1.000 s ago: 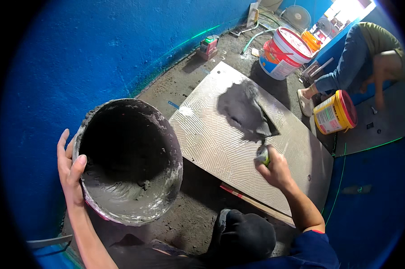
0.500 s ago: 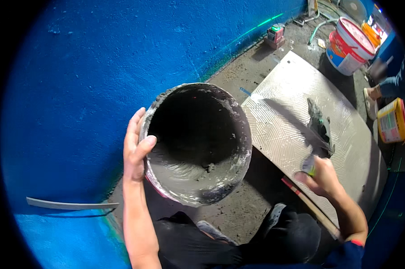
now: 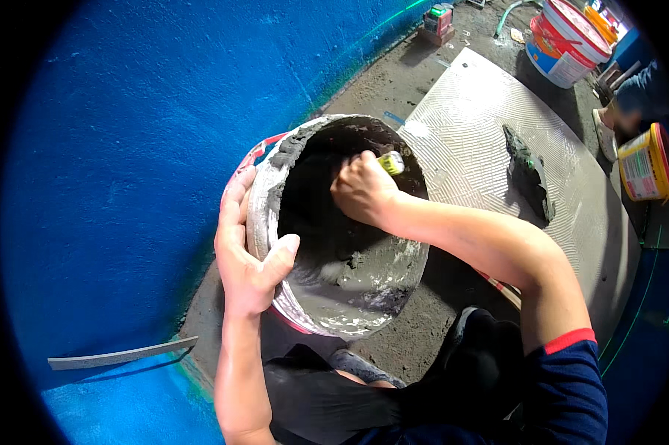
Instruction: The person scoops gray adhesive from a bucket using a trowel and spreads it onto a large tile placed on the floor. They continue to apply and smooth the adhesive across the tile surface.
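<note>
Yellow-green tool handle (image 3: 391, 163), clenched in right hand (image 3: 362, 189), moved from pale ridged tile (image 3: 471, 122) into mortar-crusted round bucket (image 3: 393, 297), gripped by left hand (image 3: 249, 267). Tile left unworked, 1 dark-grey mortar lump (image 3: 527, 174) on it. Tool's far end can't be made out.

My left hand (image 3: 249, 271) lies along the left side of the bucket (image 3: 264, 208), and my right hand (image 3: 364, 189) is inside its mouth. To the bucket's right lies the tile (image 3: 460, 119), with a mound of mortar (image 3: 528, 174) on it and a pail (image 3: 566, 50) behind it. The wall (image 3: 141, 148) stands to my left.
</note>
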A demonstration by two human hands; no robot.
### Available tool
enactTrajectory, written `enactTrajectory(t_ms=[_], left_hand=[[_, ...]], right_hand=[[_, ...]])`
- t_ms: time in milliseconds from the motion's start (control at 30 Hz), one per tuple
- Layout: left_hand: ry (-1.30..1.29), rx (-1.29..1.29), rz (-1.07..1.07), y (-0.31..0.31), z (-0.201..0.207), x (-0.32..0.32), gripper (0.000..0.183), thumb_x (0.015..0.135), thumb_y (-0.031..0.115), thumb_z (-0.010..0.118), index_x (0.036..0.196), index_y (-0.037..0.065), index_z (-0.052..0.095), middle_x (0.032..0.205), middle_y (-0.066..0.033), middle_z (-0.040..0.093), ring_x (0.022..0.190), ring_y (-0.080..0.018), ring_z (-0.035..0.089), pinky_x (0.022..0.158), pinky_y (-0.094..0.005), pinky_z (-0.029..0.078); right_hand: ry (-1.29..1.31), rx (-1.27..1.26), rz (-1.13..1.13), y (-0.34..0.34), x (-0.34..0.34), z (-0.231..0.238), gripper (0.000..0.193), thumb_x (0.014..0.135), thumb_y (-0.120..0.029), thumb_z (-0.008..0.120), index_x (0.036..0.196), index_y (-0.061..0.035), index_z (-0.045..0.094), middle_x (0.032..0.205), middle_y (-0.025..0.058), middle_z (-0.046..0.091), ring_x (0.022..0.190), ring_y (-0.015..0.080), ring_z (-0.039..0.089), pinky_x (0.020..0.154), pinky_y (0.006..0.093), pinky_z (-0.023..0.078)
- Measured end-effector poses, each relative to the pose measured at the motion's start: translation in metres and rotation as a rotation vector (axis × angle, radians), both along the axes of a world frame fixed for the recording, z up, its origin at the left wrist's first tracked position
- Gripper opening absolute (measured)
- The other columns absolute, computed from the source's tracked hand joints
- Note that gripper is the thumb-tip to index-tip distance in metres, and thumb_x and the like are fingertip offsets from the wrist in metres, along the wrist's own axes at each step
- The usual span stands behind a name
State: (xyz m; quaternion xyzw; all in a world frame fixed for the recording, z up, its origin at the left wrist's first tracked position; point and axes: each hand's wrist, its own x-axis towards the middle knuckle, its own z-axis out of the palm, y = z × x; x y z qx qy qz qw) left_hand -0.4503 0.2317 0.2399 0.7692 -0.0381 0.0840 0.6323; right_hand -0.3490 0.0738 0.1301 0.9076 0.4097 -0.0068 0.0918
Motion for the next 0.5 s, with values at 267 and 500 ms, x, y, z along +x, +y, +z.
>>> enactTrajectory(t_ms=[267, 500], left_hand=[[-0.009, 0.015, -0.014, 0.009, -0.004, -0.009, 0.092, 0.069, 0.015, 0.071, 0.147, -0.007, 0.028, 0.137, -0.0209, 0.050, 0.128, -0.0260, 0.049, 0.110, -0.0368, 0.035], [-0.010, 0.024, 0.022, 0.007, -0.006, -0.009, 0.102, 0.071, 0.032, 0.077, 0.148, -0.007, 0.024, 0.140, -0.0227, 0.048, 0.131, -0.0269, 0.048, 0.111, -0.0369, 0.035]], right_hand=[[0.746, 0.339, -0.191, 0.024, -0.015, -0.046, 0.059, 0.089, -0.055, 0.049, 0.098, -0.0005, 0.072, 0.103, 0.0228, 0.069, 0.097, 0.0369, 0.067, 0.089, 0.0447, 0.053], [1.234, 0.684, -0.375, 0.042, -0.058, -0.082, 0.036, 0.096, -0.035, 0.046, 0.088, -0.0057, 0.064, 0.080, 0.0210, 0.067, 0.074, 0.0373, 0.065, 0.069, 0.0456, 0.053]])
